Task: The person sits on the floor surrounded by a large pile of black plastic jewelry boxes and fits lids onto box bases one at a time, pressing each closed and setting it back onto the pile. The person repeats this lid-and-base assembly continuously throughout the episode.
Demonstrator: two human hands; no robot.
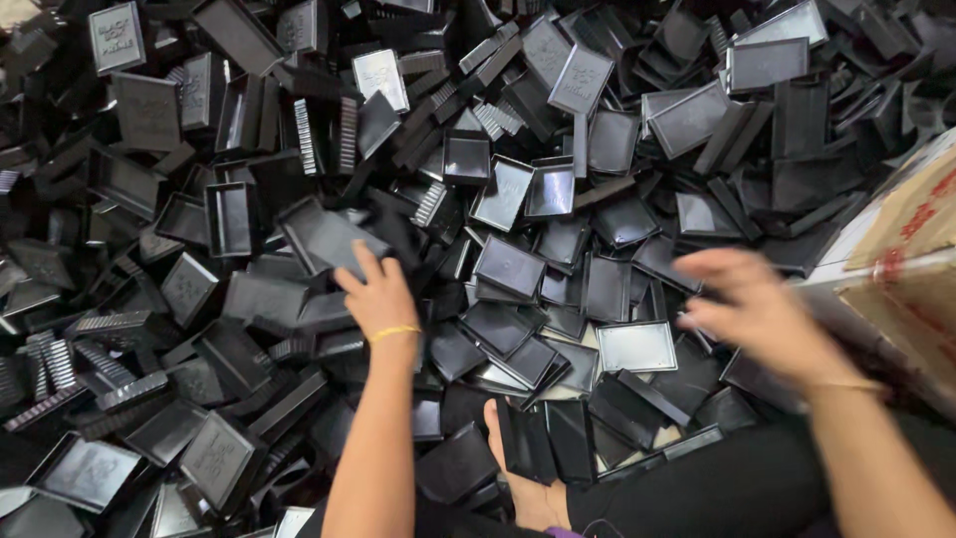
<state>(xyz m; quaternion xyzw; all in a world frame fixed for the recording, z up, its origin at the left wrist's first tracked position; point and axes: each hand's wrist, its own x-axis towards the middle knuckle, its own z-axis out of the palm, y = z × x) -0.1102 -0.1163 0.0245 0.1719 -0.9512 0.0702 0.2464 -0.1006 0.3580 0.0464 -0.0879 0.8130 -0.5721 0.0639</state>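
A deep heap of black plastic trays and lids (518, 269) fills the view. My left hand (378, 294) reaches forward into the heap, its fingers closed over the near edge of one flat black tray (324, 237). A yellow band circles that wrist. My right hand (752, 304) hovers blurred above the trays at the right, fingers apart, with nothing seen in it. A shiny square lid (635, 347) lies just left of it.
A cardboard box (911, 249) with red print stands at the right edge. A bare foot (533, 493) rests at the bottom centre, with upright black pieces (543, 438) leaning on it. Ribbed black parts (60, 364) lie at the left.
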